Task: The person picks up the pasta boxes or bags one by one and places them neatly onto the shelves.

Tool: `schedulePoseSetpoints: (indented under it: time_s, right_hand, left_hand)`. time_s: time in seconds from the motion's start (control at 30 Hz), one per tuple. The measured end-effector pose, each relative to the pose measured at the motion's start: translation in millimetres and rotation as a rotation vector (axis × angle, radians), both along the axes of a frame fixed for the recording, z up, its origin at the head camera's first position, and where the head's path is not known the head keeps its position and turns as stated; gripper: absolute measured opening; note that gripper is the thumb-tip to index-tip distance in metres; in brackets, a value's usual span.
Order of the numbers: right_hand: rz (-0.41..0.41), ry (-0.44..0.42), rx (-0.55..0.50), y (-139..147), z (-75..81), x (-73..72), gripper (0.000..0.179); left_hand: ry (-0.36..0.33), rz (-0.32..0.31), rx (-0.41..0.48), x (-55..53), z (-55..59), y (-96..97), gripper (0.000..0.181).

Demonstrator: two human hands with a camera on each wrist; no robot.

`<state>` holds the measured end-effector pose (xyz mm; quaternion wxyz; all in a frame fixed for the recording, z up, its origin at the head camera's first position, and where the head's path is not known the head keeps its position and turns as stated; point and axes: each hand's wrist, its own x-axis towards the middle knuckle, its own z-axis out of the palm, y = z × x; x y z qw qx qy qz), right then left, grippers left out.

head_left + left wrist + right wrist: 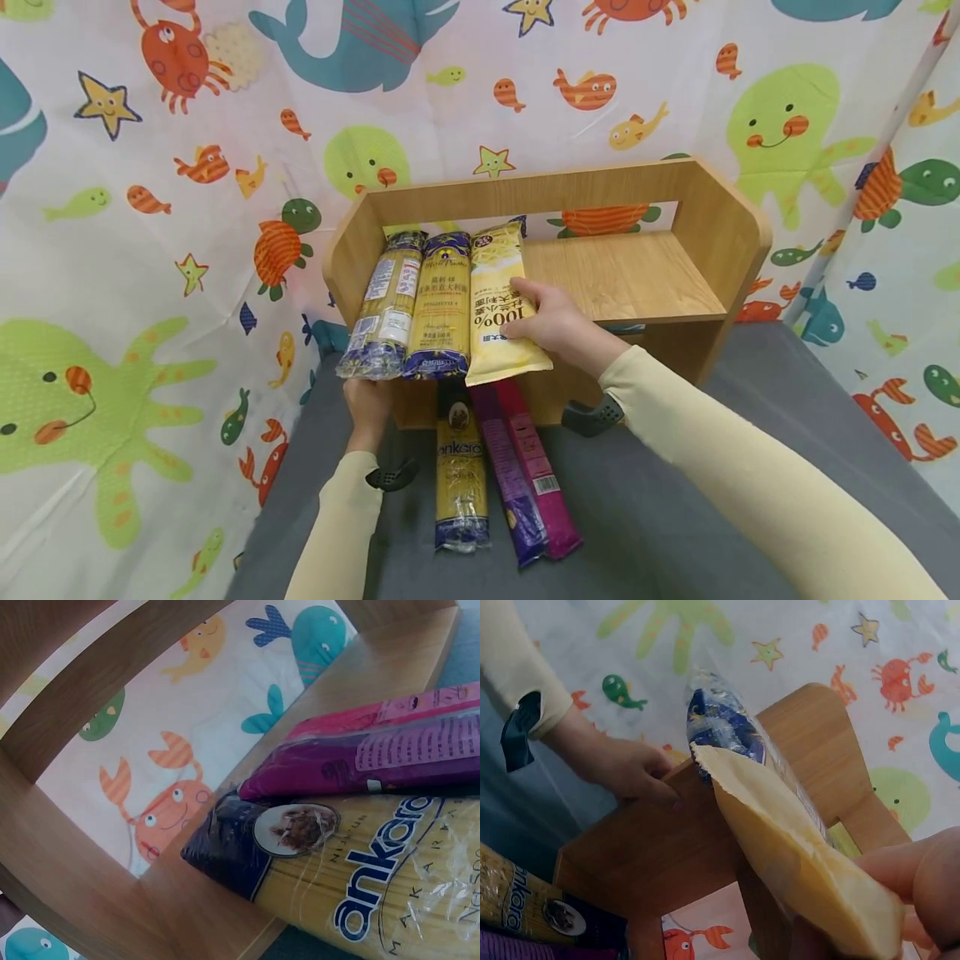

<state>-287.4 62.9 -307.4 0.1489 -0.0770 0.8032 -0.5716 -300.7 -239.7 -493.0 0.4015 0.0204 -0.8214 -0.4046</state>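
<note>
On the upper board of a small wooden shelf (pixel 622 271), my right hand (pixel 558 325) holds a pale yellow pasta packet (pixel 495 292) by its right side, thumb and fingers on it. Its lower end sticks out past the board's front edge. Beside it lie a blue-and-yellow spaghetti packet (pixel 438 304) and, at the far left, a clear spaghetti packet (pixel 386 300) with white labels. My left hand (pixel 367 408) is below that last packet, mostly hidden by it in the head view. The right wrist view shows the left hand (pixel 626 766) gripping the shelf's side edge.
Below, an "ankara" spaghetti packet (pixel 461 475) and two long packets, one purple (pixel 510 475) and one magenta (pixel 543 475), stick out from the lower level over the grey surface (pixel 645 517). A curtain with sea animals (pixel 247 100) hangs behind and at both sides.
</note>
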Motion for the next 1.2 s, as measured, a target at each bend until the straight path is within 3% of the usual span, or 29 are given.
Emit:
schedulePoseSetpoints:
  time_s: [0.13,0.4,0.53,0.67,0.8,0.93,1.03,1.1,1.2]
  right_hand:
    - [-0.005,0.054,0.075,1,-1.2,0.3,0.093]
    - [0.060,0.090,0.069,6,-6.1,-0.7,0.091]
    - [0.080,0.139,0.156,12,-6.6,0.8,0.094]
    - [0.049,0.218,0.221,24,-13.4,7.0,0.092]
    - [-0.027,0.333,0.139,46,-35.4,21.9,0.071]
    - [-0.133,0.639,0.133,70,-68.0,39.0,0.046]
    - [-0.192,0.829,0.157,83,-90.9,47.5,0.039]
    - [-0.193,0.869,0.174,90,-104.3,51.9,0.039]
    - [-0.159,0.821,0.214,97,-121.8,58.3,0.037]
  left_hand:
    - [0.007,0.007,-0.005,-1.5,-2.1,0.7,0.026]
    - [0.026,0.021,-0.024,-2.5,-3.5,0.3,0.025]
    - [0.036,0.021,-0.026,-2.0,-3.3,0.4,0.025]
    - [0.044,0.021,-0.036,-2.1,-3.4,0.6,0.024]
    - [0.050,0.015,-0.044,-2.6,-4.6,0.9,0.023]
    - [0.046,0.003,-0.065,-5.1,-5.0,0.1,0.020]
    - [0.042,0.010,-0.078,-6.1,-4.9,-0.9,0.020]
    - [0.040,0.010,-0.076,-5.7,-4.8,-1.4,0.019]
    - [0.026,0.007,-0.066,-4.3,-4.7,-2.1,0.021]
